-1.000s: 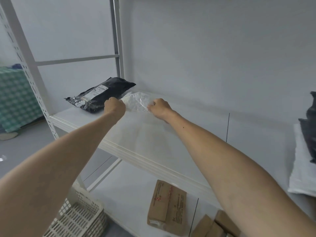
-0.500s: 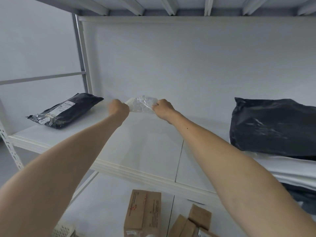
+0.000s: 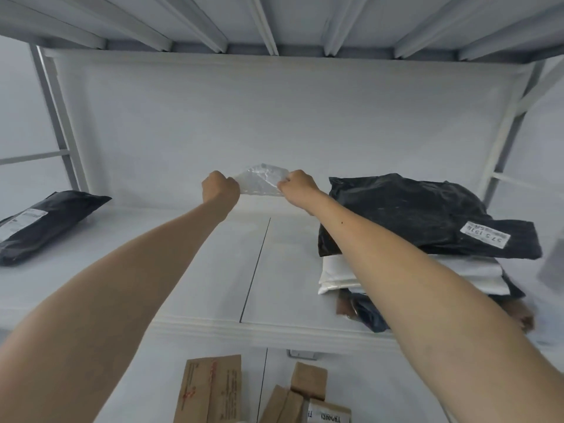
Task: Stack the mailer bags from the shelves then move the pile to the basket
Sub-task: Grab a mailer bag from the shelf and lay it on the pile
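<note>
Above the white shelf [image 3: 213, 270], toward its back wall: a small clear bag [image 3: 262, 180], crinkled and glossy, stretched between two fists and lifted off the shelf board. Left hand [image 3: 220, 187] clenched on the bag's left edge, right hand [image 3: 297, 186] pinched on its right edge, thumb and fingertips closed over the plastic. Both forearms reached in from the shelf's front edge.

Right of the clear bag, just beside the right hand: a pile of mailers [image 3: 427, 239] on the shelf, topped by a large black bag [image 3: 412, 215] lying flat and wrinkled, with a white bag [image 3: 335, 274] under it and darker ones lower down, partly hidden by the right forearm. Near the black bag's right corner, a white label [image 3: 485, 234], seen upside down; digits printed there, roughly "575 151", the rest too blurred to read.

At the shelf's far left end, well apart from the hands: another black bag [image 3: 45, 224], long and plump, with a white shipping label [image 3: 21, 223] whose print was too small to make out.

Below the shelf's front edge: brown cardboard boxes [image 3: 210, 389] on a lower level, red markings on one, and a white sticker [image 3: 328, 413] with dark letters, upside down and not legible.
</note>
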